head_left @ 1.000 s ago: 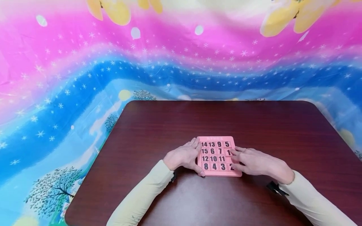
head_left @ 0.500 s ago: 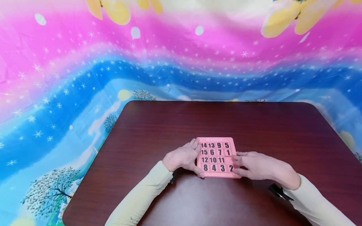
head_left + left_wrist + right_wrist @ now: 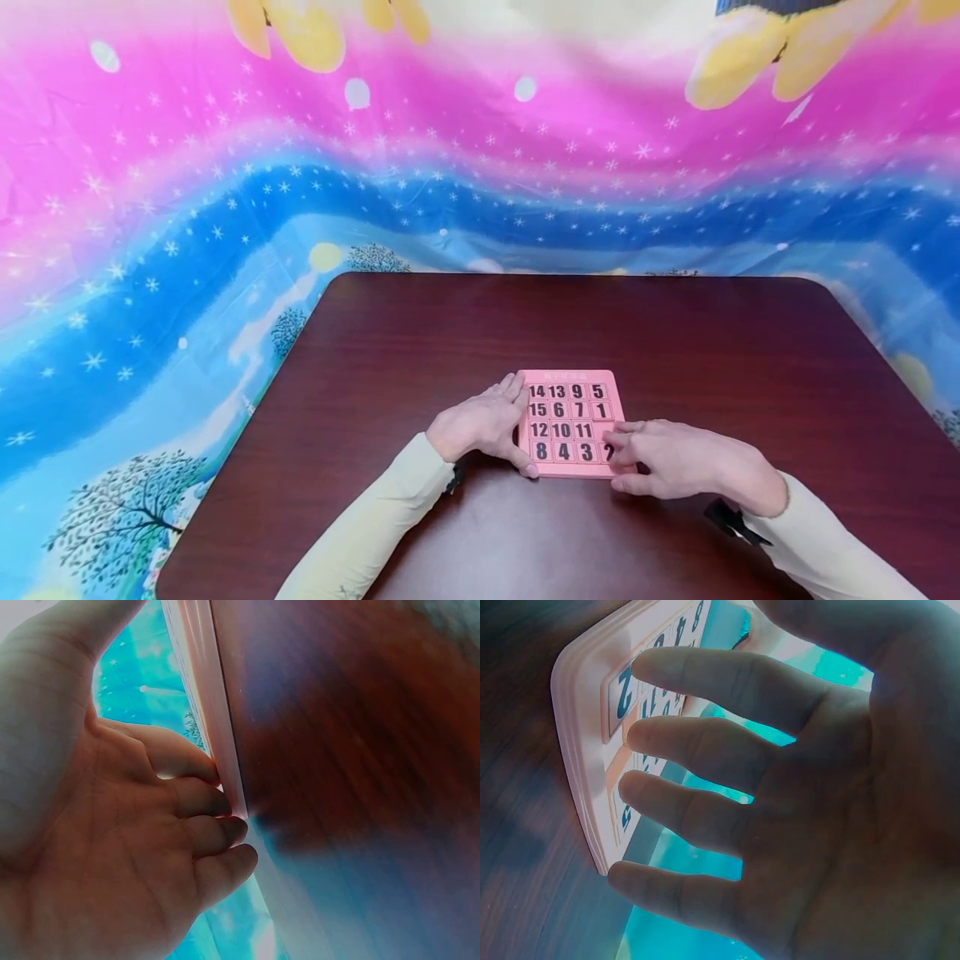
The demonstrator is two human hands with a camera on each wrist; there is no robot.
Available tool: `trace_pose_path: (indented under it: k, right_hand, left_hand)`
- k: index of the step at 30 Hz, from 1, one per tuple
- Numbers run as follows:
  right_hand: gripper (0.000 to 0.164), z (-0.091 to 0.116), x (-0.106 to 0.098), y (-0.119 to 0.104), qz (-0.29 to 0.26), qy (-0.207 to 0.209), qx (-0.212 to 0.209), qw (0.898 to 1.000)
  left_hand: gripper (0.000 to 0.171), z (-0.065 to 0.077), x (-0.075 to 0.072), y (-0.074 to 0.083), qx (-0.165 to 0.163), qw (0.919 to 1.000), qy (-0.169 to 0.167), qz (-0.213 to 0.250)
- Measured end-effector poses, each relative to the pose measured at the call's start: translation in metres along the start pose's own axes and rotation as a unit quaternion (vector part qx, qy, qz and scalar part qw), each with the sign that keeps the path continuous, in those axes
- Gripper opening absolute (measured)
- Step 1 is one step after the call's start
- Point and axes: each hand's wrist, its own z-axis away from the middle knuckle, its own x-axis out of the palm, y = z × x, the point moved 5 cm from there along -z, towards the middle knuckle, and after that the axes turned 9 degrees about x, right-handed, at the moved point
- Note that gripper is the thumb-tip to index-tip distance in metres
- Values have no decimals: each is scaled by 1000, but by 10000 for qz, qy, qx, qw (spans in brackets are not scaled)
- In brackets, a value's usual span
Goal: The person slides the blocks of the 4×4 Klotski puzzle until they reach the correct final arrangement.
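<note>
A pink number slide puzzle (image 3: 577, 469) lies flat on the table. Its rows read 14 13 9 5, then 15 6 7 1, then 12 10 11 with a gap at the right, then 8 4 3 2. Along the puzzle's left edge rests my left hand (image 3: 482, 425), fingers at the far part and thumb by the near corner. My right hand (image 3: 678, 458) is at the right side with fingers extended. In the right wrist view, its index fingertip touches the tile marked 2 (image 3: 620, 696), and the other fingertips are over or near the right rim.
A dark red-brown wooden table (image 3: 480, 325) with rounded corners carries the puzzle. Behind and to the left hangs a pink and blue printed cloth (image 3: 225, 200) with snowflakes and trees.
My right hand has moved from the tile marked 1 toward the near edge, onto the tile marked 2. The left hand stays at the left edge. The tile order looks the same.
</note>
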Motion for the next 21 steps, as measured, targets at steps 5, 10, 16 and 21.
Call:
trace_pose_path:
  k: [5, 10, 16, 21]
  right_hand:
    - [34, -1, 2, 2, -146, -173, 342, 9992]
    - [38, -4, 0, 5, -39, -62, 369, 9993]
    - [34, -1, -3, 6, 11, 13, 204, 9998]
    - [34, -1, 1, 5, -20, -45, 142, 9999]
  left_hand:
    - [130, 0, 0, -1, 15, 10000, 22, 21]
    - [130, 0, -1, -1, -8, 9999, 101, 10]
    - [129, 1, -2, 1, 35, 9999, 95, -48]
    - [128, 1, -1, 1, 2, 10000, 71, -50]
